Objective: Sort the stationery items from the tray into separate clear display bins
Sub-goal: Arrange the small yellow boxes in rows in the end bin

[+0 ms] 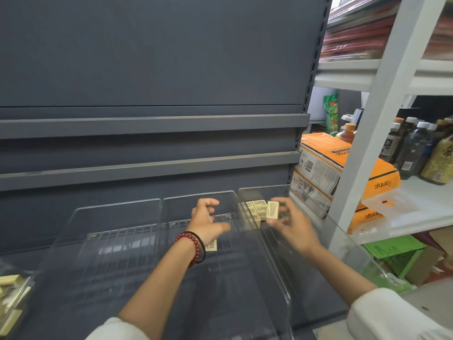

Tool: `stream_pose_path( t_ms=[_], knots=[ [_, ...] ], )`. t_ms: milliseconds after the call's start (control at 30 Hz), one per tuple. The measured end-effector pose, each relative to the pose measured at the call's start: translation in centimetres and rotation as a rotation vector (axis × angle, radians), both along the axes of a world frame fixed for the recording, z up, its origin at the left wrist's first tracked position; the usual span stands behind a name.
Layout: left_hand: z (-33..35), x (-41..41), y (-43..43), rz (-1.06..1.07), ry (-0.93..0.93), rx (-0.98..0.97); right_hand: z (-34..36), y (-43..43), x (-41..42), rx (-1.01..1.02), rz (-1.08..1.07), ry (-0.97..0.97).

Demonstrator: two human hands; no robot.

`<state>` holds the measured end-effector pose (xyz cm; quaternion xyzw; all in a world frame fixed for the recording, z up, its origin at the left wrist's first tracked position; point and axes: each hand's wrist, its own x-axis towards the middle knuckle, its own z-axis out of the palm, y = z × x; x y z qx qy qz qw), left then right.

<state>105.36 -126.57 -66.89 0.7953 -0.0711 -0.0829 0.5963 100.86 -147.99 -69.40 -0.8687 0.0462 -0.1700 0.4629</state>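
Sizing up the dark grey metal shelf unit [147, 57]: this is where we're working, with three see-through bins side by side on its bottom deck.
Right clear plastic bin [264, 188]: the only one with a proper batch going. A short row of small cream rectangular boxes [256, 209] stands at its back wall.
Middle clear plastic bin [198, 196]: we can make out one lone cream box [212, 246] lying flat on the floor, half hidden under our left wrist.
Left clear plastic bin [117, 209]: nothing in it that we can see.
Clear tray at the lower left edge [24, 290]: holds a loose heap of pale cream pieces. It's too blurry for us to say whether they're all one kind.
Right hand [291, 225]: pinching one held cream box [272, 209] between thumb and fingertips, up in the air over the right bin, just in front of the row.
Left hand [208, 220]: hovering over the middle bin, fingers loosely curled and gripping nothing as far as we can tell.
Progress, our guess: early days. We've got a handful placed, one box about to join them, and plenty left in the tray.
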Motion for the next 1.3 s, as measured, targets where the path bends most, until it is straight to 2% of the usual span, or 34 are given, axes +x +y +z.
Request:
stream_pose_path(
  t_ms=[167,233,367,433,600,867,1000,1200,1300],
  knots=[
    [0.0,-0.4,-0.1,-0.163,-0.003,0.05,-3.2,-2.6,0.1,-0.313,0.011,0.308],
    [-0.1,-0.5,-0.2,-0.173,-0.023,0.044,-3.7,-2.7,0.3,-0.366,0.028,0.357],
    [-0.4,-0.4,-0.2,-0.15,0.004,-0.06,-3.8,-2.5,0.9,-0.358,-0.036,0.366],
    [-0.8,-0.3,-0.1,-0.131,-0.009,-0.037,-3.9,-2.1,0.9,-0.348,-0.071,0.373],
    [-0.8,-0.6,-0.5,-0.066,0.081,-0.112,-3.8,-1.5,1.1,-0.458,-0.125,0.392],
    [-0.9,-0.4,-0.6,-0.044,-0.003,-0.004,-3.2,-1.4,2.2,-0.383,-0.208,0.339],
    [-1.0,-0.4,-0.4,-0.042,-0.039,0.021,-3.2,-1.3,2.7,-0.422,-0.211,0.338],
    [-1.1,-0.3,-0.1,-0.023,-0.107,0.039,-2.8,0.1,3.3,-0.473,-0.358,0.275],
    [-1.0,-0.2,0.1,-0.01,-0.123,0.021,-2.7,0.4,3.2,-0.531,-0.362,0.274]
  ],
)
